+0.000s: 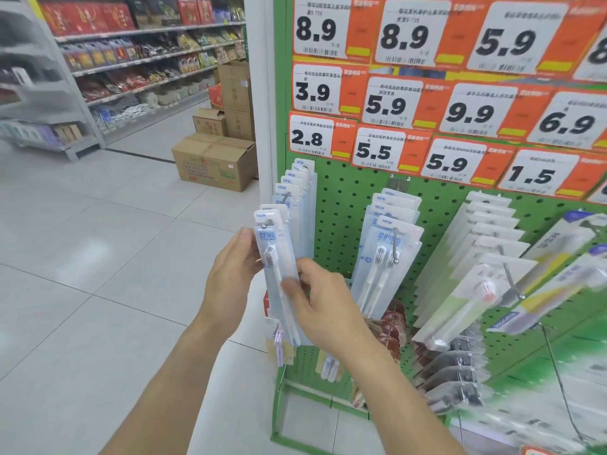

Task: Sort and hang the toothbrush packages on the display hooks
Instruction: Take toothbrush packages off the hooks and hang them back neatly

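Both hands grip one toothbrush package (pixel 276 274) at the leftmost hook. The left hand (pixel 230 277) holds its left edge. The right hand (pixel 315 300) pinches its front.

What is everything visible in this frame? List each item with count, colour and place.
held toothbrush packs: at least two, clear with blue print, between both hands at the leftmost hook
hanging toothbrush packs: several rows, clear and white, on hooks across the board
pegboard: one, green, right half
price tags: about a dozen, orange and white, upper board
cardboard boxes: several, brown, on the floor beside the board
grocery shelves: one long run, grey, stocked, far left
floor: pale tiles
left hand: holds the packs' left edge
right hand: pinches the front pack
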`<state>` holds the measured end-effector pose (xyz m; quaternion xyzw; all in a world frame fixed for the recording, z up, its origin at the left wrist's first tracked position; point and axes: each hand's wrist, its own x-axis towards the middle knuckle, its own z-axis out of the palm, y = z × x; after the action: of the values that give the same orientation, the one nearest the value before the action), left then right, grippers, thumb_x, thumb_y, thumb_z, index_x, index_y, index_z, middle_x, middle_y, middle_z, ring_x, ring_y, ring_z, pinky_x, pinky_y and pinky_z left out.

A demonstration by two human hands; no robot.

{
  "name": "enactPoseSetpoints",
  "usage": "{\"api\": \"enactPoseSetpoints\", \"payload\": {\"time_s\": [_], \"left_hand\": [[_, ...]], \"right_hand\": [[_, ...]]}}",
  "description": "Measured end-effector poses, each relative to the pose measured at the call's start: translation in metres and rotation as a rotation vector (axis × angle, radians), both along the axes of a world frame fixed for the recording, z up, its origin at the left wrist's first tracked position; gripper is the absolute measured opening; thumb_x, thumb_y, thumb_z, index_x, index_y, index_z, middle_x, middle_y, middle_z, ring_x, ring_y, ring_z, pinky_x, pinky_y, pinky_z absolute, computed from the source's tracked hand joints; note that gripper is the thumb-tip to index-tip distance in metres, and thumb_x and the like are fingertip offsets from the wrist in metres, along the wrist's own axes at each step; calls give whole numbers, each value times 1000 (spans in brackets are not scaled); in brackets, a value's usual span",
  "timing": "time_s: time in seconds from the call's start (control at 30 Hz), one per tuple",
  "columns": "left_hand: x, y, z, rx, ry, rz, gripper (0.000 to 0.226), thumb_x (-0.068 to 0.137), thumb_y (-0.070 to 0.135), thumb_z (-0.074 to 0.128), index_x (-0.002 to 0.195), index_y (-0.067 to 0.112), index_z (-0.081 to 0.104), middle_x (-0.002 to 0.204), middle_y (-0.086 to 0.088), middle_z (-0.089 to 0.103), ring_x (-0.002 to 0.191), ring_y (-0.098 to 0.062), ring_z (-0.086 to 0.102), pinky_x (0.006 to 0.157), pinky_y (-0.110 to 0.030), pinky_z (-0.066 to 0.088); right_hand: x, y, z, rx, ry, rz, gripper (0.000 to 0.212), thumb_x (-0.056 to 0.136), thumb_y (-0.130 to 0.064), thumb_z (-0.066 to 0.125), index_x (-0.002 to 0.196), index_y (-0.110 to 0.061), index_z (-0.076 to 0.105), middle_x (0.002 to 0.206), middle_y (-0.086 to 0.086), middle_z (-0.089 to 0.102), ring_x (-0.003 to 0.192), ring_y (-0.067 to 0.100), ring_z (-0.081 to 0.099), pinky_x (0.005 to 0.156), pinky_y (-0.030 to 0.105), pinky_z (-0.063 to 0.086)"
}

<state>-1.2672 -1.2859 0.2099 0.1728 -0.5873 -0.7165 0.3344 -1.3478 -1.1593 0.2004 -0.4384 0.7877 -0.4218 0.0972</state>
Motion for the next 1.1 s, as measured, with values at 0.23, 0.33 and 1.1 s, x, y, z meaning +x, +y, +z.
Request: {"api": "enactPoseSetpoints", "payload": {"time_s": [0.23, 0.33, 1.1], "left_hand": [[0, 7, 0, -200, -88, 54, 56, 75, 57, 66, 114, 17, 59, 105, 7, 69, 99, -9, 64, 89, -30, 52], [-6, 11, 2, -232, -127, 80, 54, 72, 46, 79, 115, 21, 58, 110, 4, 72, 103, -18, 69, 91, -41, 56], [-2, -5, 31, -518, -62, 196, 26, 93, 27, 71, 117, 32, 66, 108, 15, 72, 104, -10, 66, 94, -33, 53]], "right_hand": [[0, 6, 10, 375, 167, 48, 21, 98, -19, 56, 117, -14, 62, 105, 3, 70, 98, 30, 66, 84, 44, 54], [0, 11, 18, 500, 232, 13, 40, 89, 6, 49, 123, -11, 59, 96, 6, 65, 89, 30, 63, 73, 39, 53], [-46, -56, 69, -331, -9, -221, 2, 94, -15, 68, 95, -16, 67, 84, -12, 66, 75, -3, 58, 69, 7, 44]]}}
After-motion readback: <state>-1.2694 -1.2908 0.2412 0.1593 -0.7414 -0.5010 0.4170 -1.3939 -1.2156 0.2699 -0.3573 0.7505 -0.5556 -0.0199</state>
